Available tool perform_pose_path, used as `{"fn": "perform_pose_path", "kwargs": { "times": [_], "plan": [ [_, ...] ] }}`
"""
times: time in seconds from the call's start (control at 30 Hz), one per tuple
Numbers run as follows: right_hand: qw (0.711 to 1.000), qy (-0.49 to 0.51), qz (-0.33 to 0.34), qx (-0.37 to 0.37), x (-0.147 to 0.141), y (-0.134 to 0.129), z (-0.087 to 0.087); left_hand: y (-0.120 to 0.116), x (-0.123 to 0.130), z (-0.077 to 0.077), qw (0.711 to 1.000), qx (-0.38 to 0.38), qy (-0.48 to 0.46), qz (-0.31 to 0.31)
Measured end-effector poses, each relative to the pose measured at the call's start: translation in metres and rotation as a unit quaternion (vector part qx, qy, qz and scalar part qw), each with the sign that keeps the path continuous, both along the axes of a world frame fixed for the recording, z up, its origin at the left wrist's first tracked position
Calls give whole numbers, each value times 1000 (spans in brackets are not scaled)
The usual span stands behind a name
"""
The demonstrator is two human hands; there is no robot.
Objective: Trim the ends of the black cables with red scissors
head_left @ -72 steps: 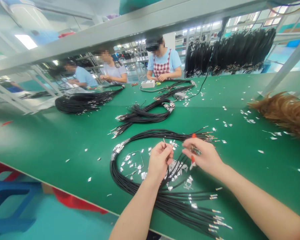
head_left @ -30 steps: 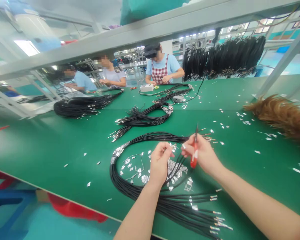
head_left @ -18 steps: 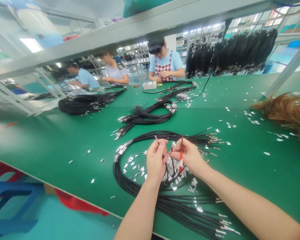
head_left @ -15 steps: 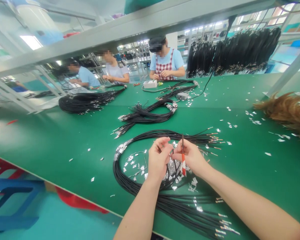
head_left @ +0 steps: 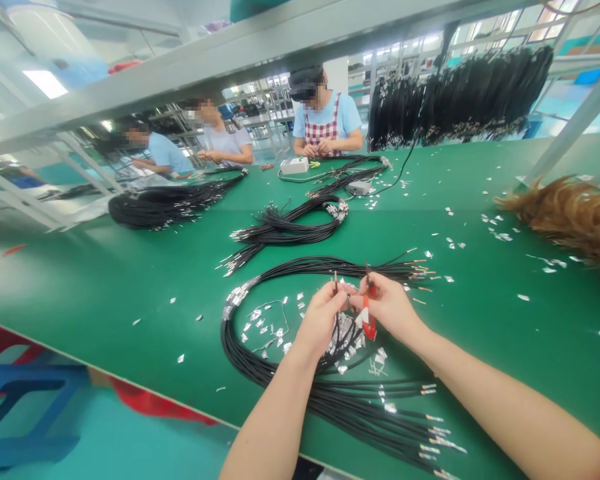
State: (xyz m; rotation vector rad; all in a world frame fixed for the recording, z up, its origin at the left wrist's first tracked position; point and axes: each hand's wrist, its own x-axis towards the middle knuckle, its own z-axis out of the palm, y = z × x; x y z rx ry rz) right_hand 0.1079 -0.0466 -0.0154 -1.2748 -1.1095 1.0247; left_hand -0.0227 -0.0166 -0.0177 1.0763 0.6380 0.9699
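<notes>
My left hand [head_left: 320, 317] is closed on the end of a black cable [head_left: 335, 287], whose coppery tip sticks up above the fingers. My right hand [head_left: 387, 307] grips red-handled pliers [head_left: 370, 327], jaws pointing up. The fingertips of this hand also come close to the cable; whether they pinch it is hidden. Beneath both hands a looped bundle of black cables [head_left: 233, 340] lies on the green table, wrapped in silvery foil [head_left: 239, 297] at its left bend. Stripped ends fan out to the right. Foil scraps [head_left: 344, 337] are heaped inside the loop.
Farther back lie more cable bundles [head_left: 300, 230] and a white power strip [head_left: 295, 165]. Several people sit across the green table [head_left: 130, 280]. Brown fibres [head_left: 570, 217] rest at right. A shelf beam [head_left: 180, 80] crosses overhead; blue stools [head_left: 25, 413] stand lower left.
My hands have drawn closer together, and the cable's coppery tip now shows above the left fingers. The red handles have tilted and show wider. The whole view has shifted slightly.
</notes>
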Motion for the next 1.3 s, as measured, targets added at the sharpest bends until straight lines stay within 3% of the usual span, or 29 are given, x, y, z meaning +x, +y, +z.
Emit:
{"fn": "perform_pose_path", "kwargs": {
  "times": [0.07,0.17,0.23,0.43,0.6,0.73,0.83,0.93,1.1,1.2,1.3],
  "plan": [
    [1000,-6,-12,-12,9,1,7,-1,-1,2,999,-12,-14,-26],
    [999,-13,-35,-27,24,-3,22,-3,-3,7,990,-57,-51,-117],
    [998,-50,-5,-26,32,-11,29,-4,-5,11,983,-91,-66,-144],
    [967,-136,196,-86,21,-35,24,-3,-4,10,994,-89,-65,-18],
    [961,-138,216,-102,12,-32,17,-6,-1,9,997,-65,-45,18],
    [964,-69,230,-113,10,-32,20,-8,0,10,999,-34,-30,21],
    [970,-14,214,-117,7,-36,23,-8,0,10,999,-15,-28,25],
    [979,-22,166,-114,6,-39,25,-8,0,10,999,-27,-33,26],
    [998,-52,20,31,11,-32,24,-9,2,10,998,-51,-37,10],
    [994,-61,4,94,9,-24,19,-11,3,9,998,-50,-32,-5],
    [989,-111,-7,97,4,-18,13,-13,5,9,998,-60,-20,-13]
  ]
}}
